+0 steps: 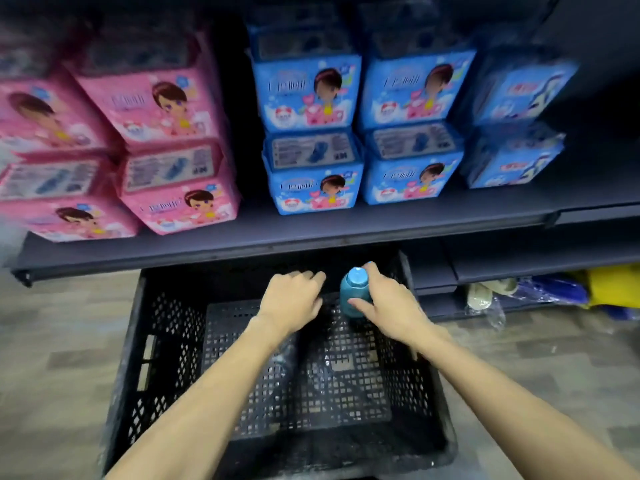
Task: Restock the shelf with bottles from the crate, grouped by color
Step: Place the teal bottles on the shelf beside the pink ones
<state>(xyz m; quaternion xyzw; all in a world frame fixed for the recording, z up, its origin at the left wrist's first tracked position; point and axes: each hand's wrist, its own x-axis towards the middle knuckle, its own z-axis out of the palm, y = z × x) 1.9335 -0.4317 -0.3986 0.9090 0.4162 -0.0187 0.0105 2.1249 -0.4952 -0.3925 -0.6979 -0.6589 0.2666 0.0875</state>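
My right grip (388,301) curls round a blue bottle (352,289) at 12 o'clock in the crate (131,341), left grip (292,299) loose and empty at its 9, and I see no other bottle there, so I judge this the last to shelve.

Dim light is coming from the front; the shelf (311,233) is shadowing the back of the crate (166,341). The packs (156,109) are blurring, and edges are bowing.
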